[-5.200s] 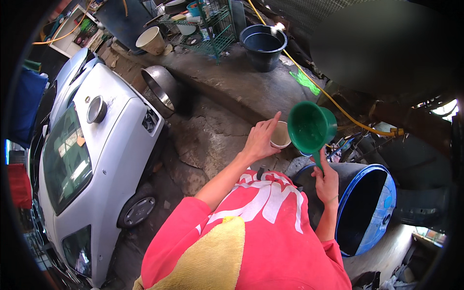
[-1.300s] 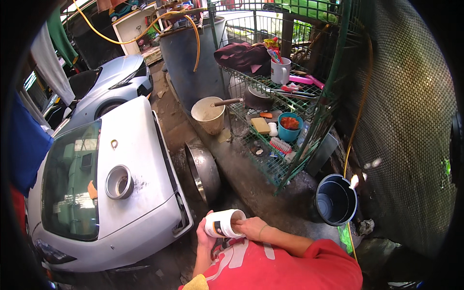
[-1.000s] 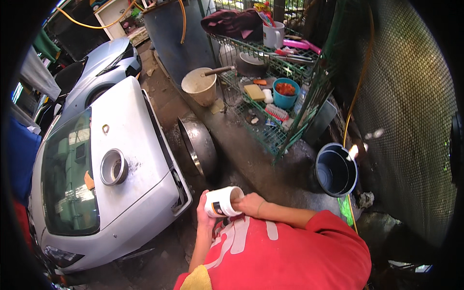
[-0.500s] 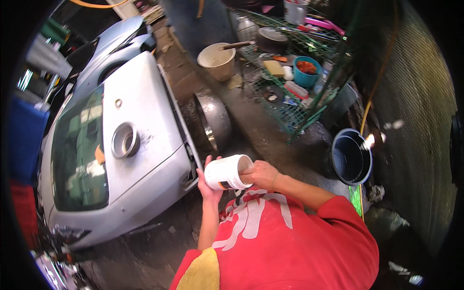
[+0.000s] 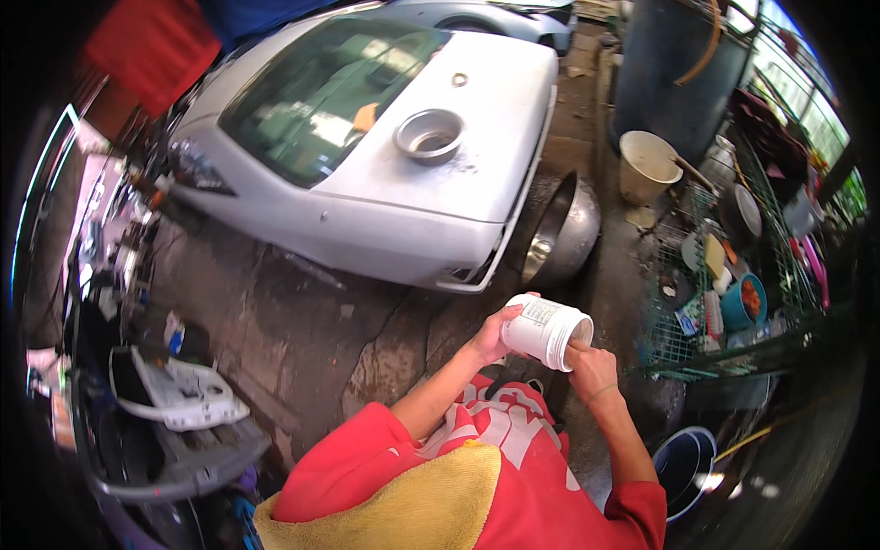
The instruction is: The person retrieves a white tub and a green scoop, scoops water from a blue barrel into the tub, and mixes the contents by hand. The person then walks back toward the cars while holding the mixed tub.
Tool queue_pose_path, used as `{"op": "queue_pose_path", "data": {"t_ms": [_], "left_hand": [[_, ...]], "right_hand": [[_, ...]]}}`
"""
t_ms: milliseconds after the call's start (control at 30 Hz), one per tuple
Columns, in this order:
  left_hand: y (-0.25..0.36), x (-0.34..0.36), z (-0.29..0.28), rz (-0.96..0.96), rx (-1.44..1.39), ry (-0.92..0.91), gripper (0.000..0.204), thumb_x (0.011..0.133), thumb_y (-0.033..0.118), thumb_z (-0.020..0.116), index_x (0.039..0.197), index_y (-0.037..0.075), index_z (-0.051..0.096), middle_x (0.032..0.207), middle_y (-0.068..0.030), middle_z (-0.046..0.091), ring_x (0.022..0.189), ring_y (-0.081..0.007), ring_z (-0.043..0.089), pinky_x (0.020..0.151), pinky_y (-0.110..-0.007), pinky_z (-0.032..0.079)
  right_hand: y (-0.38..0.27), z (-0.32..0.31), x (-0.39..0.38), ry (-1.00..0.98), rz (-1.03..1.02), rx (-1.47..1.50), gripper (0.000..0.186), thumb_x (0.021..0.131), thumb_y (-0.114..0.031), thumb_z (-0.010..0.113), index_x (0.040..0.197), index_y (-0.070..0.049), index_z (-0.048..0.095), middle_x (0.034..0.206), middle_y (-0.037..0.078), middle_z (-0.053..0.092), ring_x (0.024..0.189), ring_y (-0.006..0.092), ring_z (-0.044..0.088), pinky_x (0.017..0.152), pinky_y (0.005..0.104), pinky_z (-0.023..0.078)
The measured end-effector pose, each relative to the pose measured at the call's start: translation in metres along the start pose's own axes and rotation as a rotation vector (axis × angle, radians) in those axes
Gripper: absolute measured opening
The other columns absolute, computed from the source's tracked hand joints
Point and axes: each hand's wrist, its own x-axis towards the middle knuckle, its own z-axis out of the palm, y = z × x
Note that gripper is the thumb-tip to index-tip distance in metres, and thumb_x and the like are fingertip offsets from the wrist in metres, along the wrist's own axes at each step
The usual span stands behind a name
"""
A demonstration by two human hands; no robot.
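Cracked concrete floor [image 5: 298,321] spreads through a cluttered yard, where a white car [image 5: 394,225] stands with its rear toward the person. On its boot lid sit a round metal pan [image 5: 429,137] and, farther up, a small ring [image 5: 459,80]; an orange-brown piece [image 5: 366,116] lies by the rear window [image 5: 321,101]. Just beside the car's rear edge, a large metal basin [image 5: 579,240] rests on its side.

Near the basin, in front of the person's body, is a white plastic jar [image 5: 532,325], tilted with its open mouth toward the right. The left hand [image 5: 495,335] has its grip wrapped around the jar's closed end. The right hand [image 5: 594,371] is at the mouth, its fingers reaching inside; whether that grip is pinched on anything in there cannot be told, as the rim hides the fingertips.

The person wears a red shirt [image 5: 587,504], with a yellow towel [image 5: 394,500] draped across the front. To the right, a green wire rack [image 5: 662,344] carries a teal tub [image 5: 736,307] with orange-red contents and a yellow sponge [image 5: 714,257]. Beyond it stands a cream bucket [image 5: 646,170], close to a dark barrel [image 5: 674,82]. A black bucket [image 5: 683,467] is at the lower right.
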Motion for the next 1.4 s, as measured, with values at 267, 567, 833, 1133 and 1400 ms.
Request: {"op": "queue_pose_path", "data": {"t_ms": [267,567,833,1133,1400], "left_hand": [[0.013,-0.087,0.008,0.369,0.017,0.143,0.071,0.092,0.053,0.051,0.149,0.015,0.031,0.139,-0.0101,0.051,0.126,-0.0263,0.051,0.103,-0.050,0.041],[0.020,-0.223,-0.110,-0.035,-0.062,-0.023,0.094,0.083,0.081,0.028,0.147,0.013,0.036,0.139,-0.0144,0.052,0.117,-0.0341,0.059,0.080,-0.054,0.056],[0.021,-0.283,-0.118,0.695,-0.470,0.174,0.066,0.087,0.042,0.051,0.144,0.011,0.040,0.143,-0.0112,0.049,0.129,-0.0307,0.049,0.102,-0.050,0.045],[0.048,-0.403,-0.169,1.002,-0.527,0.422,0.073,0.084,0.053,0.049,0.146,0.016,0.040,0.146,-0.0068,0.047,0.132,-0.0293,0.047,0.102,-0.051,0.045],[0.073,-0.481,-0.192,1.190,-0.429,0.442,0.086,0.088,0.071,0.041,0.153,0.016,0.026,0.151,-0.0098,0.040,0.133,-0.0306,0.046,0.106,-0.047,0.042]], "right_hand": [[-0.045,-0.005,0.038,-0.021,-0.342,0.266,0.040,0.065,0.000,0.062,0.099,-0.018,0.072,0.094,0.005,0.070,0.078,0.0310,0.067,0.068,0.0421,0.055],[-0.140,0.021,0.076,-0.088,-1.091,-0.115,0.042,0.084,-0.017,0.054,0.124,-0.019,0.063,0.111,-0.003,0.070,0.077,0.0160,0.070,0.081,0.0321,0.050],[-0.286,0.045,0.101,-0.304,-0.794,-0.428,0.066,0.084,-0.014,0.059,0.146,-0.018,0.039,0.114,0.007,0.068,0.071,0.0251,0.071,0.063,0.0374,0.055],[-0.437,0.091,0.134,-0.473,-0.913,-0.277,0.059,0.083,-0.010,0.061,0.139,-0.026,0.050,0.088,0.013,0.072,0.079,0.0305,0.071,0.067,0.0416,0.058],[-0.509,0.136,0.168,-0.337,-1.459,-0.050,0.055,0.082,-0.014,0.060,0.136,-0.027,0.054,0.116,0.001,0.068,0.078,0.0202,0.071,0.072,0.0358,0.055]]}}
